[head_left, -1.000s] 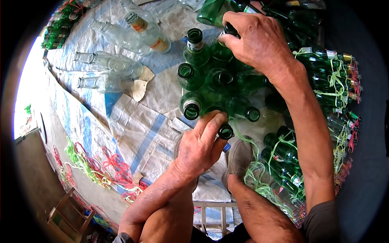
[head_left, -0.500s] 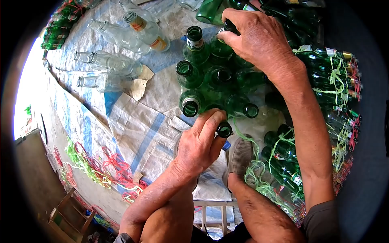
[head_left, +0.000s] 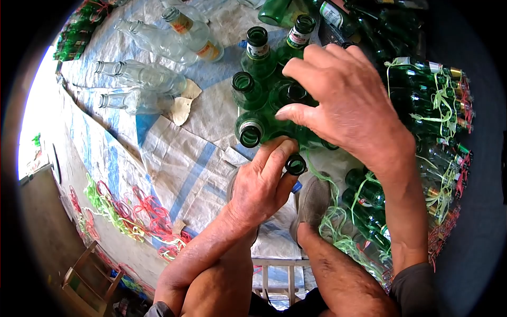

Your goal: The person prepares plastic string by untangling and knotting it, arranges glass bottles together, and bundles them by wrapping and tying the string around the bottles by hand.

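A tight group of upright green glass bottles (head_left: 247, 92) stands in front of me, mouths facing up. My left hand (head_left: 260, 186) is wrapped round the neck of the nearest green bottle (head_left: 296, 165), whose open mouth shows beside the thumb. Over the group's right side hovers my right hand (head_left: 343, 95), thumb and fingers apart, holding nothing that I can see; it hides several bottles beneath. At the group's back edge, a green bottle with a neck label (head_left: 299, 36) stands just beyond the right hand's fingers.
Clear glass bottles (head_left: 150, 79) lie and lean on the white-and-blue sheet (head_left: 182, 174) to the left. Green bottles tied with plastic string (head_left: 441, 105) are stacked at right. Tangled red and green string (head_left: 140, 216) lies at lower left. My shod foot (head_left: 314, 203) is close to the group.
My right hand has let go of the back bottle's neck and moved down toward me, its fingers opening. My left hand keeps its hold on the near bottle.
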